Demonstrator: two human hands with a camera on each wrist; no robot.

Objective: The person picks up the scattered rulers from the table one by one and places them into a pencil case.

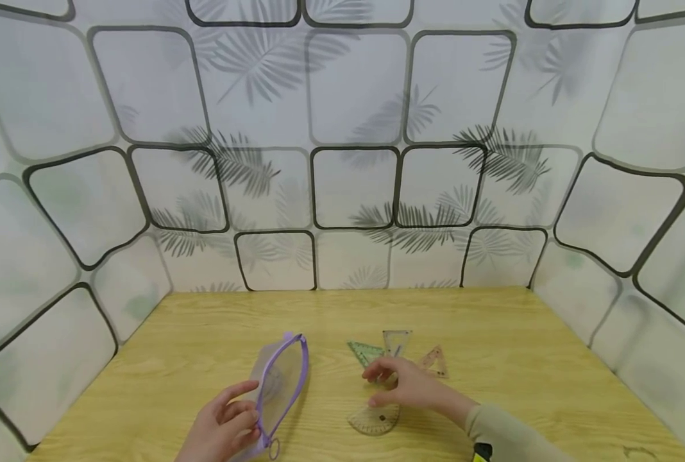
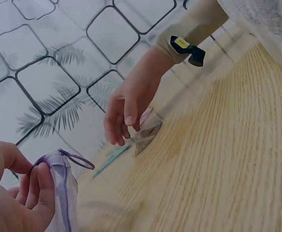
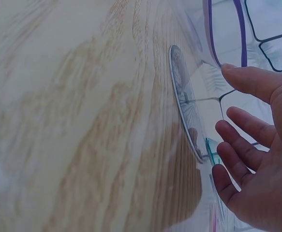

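Note:
My left hand (image 1: 224, 420) pinches the near edge of a translucent zip pouch (image 1: 289, 378) with purple trim. Its mouth gapes open, and a ring pull (image 1: 274, 449) hangs at the near end. A faint round shape shows through its side. My right hand (image 1: 408, 385) hovers over the table, fingers loosely bent and apart, holding nothing. Just below it lies a clear protractor (image 1: 374, 421). Beyond the hand are a green set square (image 1: 365, 351), a clear one (image 1: 397, 339) and a pinkish-orange one (image 1: 437, 360), the first two partly hidden by the fingers.
A wood-grain table (image 1: 527, 359) carries everything. Patterned fabric walls (image 1: 354, 186) enclose its back and both sides. On the right sleeve sits a small black device (image 2: 188, 50) with a yellow label.

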